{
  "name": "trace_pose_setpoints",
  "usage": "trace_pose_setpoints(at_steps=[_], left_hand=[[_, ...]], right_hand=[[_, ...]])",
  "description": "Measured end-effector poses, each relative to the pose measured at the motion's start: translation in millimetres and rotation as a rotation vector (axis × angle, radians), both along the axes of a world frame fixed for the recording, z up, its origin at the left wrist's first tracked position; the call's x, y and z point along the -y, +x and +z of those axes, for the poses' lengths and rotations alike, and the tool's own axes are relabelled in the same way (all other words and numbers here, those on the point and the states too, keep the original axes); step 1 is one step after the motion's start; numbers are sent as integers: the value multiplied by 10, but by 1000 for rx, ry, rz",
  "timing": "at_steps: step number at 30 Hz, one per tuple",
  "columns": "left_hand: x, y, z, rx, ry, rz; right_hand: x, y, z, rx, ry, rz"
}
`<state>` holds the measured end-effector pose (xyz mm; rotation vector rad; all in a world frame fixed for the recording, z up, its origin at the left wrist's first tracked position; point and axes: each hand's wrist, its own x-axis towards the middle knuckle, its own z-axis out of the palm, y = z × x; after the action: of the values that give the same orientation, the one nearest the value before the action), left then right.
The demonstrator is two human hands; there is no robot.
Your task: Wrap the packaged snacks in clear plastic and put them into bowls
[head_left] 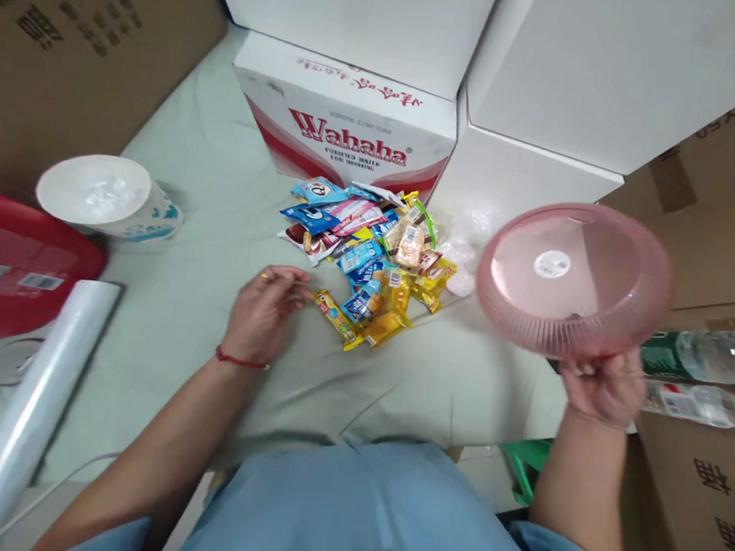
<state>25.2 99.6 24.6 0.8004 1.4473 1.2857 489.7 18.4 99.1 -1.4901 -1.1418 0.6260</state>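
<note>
My right hand [600, 386] grips the near rim of a pink plastic bowl [572, 278] and holds it tilted in the air at the right, its underside with a white sticker facing me. My left hand [265, 309], with a red string at the wrist, rests on the pale green cloth [202, 234]. Its fingers are curled and pinched together beside a yellow snack packet [336, 316]. That packet lies at the near edge of a pile of several small snack packets [370, 250], blue, yellow and pink.
White cartons stand behind the pile, one printed Wahaha [348, 131]. A white tub [106, 196], a red box [8, 263] and a roll of clear film [37, 400] lie at the left. Brown cardboard boxes flank both sides. Water bottles [709, 378] lie at the right.
</note>
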Motion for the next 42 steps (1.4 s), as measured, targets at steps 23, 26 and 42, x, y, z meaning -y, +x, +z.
trace_pose_setpoints(at_steps=[23, 26, 42], left_hand=[[-724, -1253, -32, -1336, -67, 85], [-407, -838, -46, -1308, 110, -75], [936, 433, 119, -1201, 907, -625]], right_hand=[[-445, -442, -527, 828, -78, 224], [-135, -1250, -756, 766, 14, 659], [-341, -2100, -205, 800, 61, 935]])
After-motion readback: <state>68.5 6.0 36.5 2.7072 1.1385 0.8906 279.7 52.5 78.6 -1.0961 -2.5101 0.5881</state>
